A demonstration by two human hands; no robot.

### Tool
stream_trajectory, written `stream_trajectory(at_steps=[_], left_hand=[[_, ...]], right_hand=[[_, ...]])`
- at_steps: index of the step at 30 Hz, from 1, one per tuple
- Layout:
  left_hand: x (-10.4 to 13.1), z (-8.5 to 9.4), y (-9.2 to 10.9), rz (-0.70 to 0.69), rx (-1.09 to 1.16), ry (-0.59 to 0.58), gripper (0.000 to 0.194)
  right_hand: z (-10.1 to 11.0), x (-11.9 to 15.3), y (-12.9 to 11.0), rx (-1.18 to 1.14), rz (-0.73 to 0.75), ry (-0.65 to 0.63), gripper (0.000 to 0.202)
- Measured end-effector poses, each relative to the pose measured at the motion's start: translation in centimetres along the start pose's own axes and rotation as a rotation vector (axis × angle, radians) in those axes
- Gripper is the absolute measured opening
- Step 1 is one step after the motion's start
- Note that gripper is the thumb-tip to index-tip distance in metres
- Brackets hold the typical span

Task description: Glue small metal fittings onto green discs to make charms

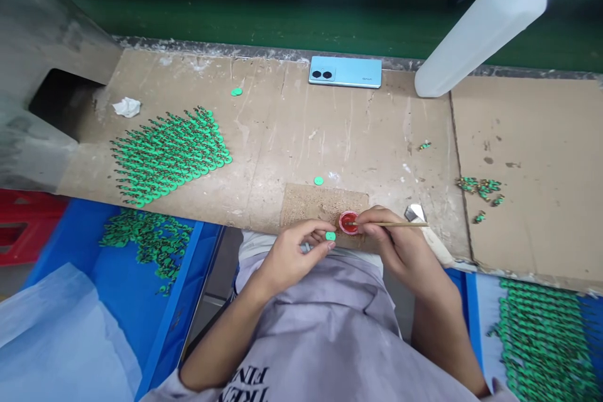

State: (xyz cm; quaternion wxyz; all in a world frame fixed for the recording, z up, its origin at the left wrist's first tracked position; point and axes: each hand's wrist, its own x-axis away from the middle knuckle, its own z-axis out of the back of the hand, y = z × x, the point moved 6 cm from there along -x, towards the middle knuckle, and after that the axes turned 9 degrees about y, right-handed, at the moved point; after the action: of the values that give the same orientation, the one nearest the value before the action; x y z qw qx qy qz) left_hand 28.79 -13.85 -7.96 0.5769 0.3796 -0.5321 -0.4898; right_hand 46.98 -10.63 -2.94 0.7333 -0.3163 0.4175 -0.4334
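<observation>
Near the table's front edge, my left hand (294, 254) pinches a small green disc (330, 236) between thumb and fingers. My right hand (396, 242) grips a thin wooden stick (409, 224), whose tip is in a small round pot of red paste (349, 222). The pot stands just right of the green disc, on a rough brown cardboard piece (301, 201). Another green disc (319, 181) lies flat behind that piece. To the left, many green discs with metal parts (172, 154) are laid out in slanted rows.
A blue phone (346, 71) and a white bottle (480, 38) are at the back. Small green-and-gold pieces (480, 187) lie right, crumpled tissue (127, 107) left. Blue bins (117, 282) with green parts flank the body. A metal piece (414, 212) sits by my right hand.
</observation>
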Motion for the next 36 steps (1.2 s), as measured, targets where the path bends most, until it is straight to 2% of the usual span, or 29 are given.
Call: stream_trajectory(at_steps=[8, 10, 15, 18, 23, 36], left_hand=[[-0.1, -0.1, 0.0, 0.001, -0.012, -0.011, 0.023], [-0.1, -0.1, -0.1, 0.004, -0.014, -0.01, 0.023], [0.0, 0.0, -0.1, -0.013, -0.007, 0.003, 0.021], [0.0, 0.0, -0.1, -0.017, 0.0, -0.006, 0.021], [0.0, 0.0, 0.0, -0.021, 0.014, -0.03, 0.022], [0.0, -0.1, 0.1, -0.029, 0.046, -0.037, 0.022]], right_hand=[[0.6, 0.2, -0.3, -0.053, 0.001, -0.112, 0.023], [1.2, 0.1, -0.4, -0.08, -0.005, -0.089, 0.024], [2.2, 0.3, -0.7, -0.199, -0.006, 0.072, 0.017], [1.3, 0.6, -1.0, -0.255, 0.029, 0.071, 0.013], [-0.3, 0.6, -1.2, -0.221, 0.058, 0.03, 0.011], [-1.0, 0.3, -1.2, -0.116, 0.075, -0.029, 0.014]])
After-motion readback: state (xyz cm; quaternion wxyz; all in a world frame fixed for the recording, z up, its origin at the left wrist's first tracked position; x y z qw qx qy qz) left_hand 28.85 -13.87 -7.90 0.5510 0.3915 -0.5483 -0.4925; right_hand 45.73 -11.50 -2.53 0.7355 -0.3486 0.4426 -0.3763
